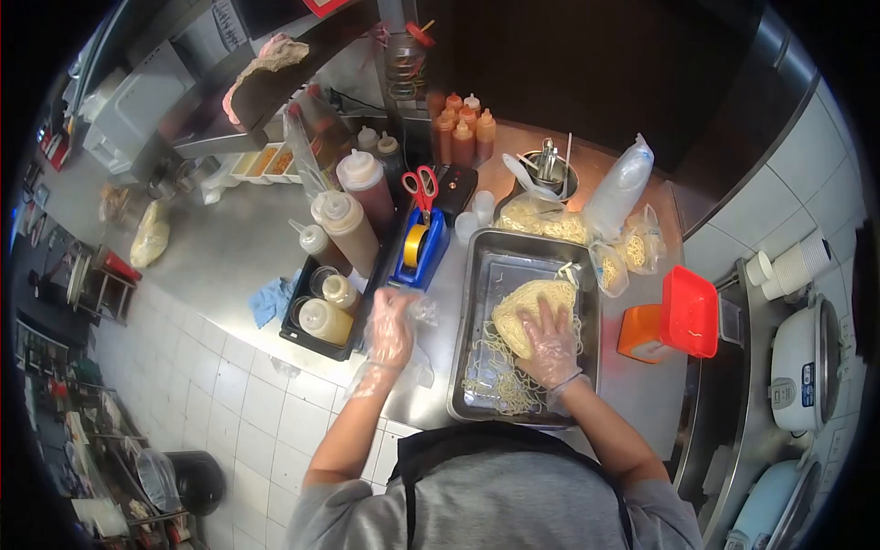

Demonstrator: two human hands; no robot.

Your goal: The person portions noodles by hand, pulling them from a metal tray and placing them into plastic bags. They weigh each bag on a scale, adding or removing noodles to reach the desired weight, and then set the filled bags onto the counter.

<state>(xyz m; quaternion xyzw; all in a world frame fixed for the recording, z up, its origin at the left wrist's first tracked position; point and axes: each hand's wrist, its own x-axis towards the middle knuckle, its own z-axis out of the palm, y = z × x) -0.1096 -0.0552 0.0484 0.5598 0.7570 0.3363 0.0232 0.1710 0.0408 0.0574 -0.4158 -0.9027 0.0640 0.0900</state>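
Observation:
My right hand (552,346), in a clear plastic glove, lies with spread fingers on a mound of pale noodles (521,307). The mound sits in a deep metal tray (460,367), and loose noodle strands (500,380) are scattered over the tray's near end. Left of the tray, my left hand (390,328), gloved too, is raised with its fingers curled in. Crumpled clear plastic (422,312) shows beside those fingers; what they grip, if anything, I cannot tell. A blue tape dispenser (431,252) stands just beyond this hand.
A black bin of sauce bottles (324,321) stands left of my left hand. Red scissors (421,188) stick up behind the tape dispenser. Bagged noodles (545,220) lie past the tray. At right is an orange container (642,332) with a red basket (689,312).

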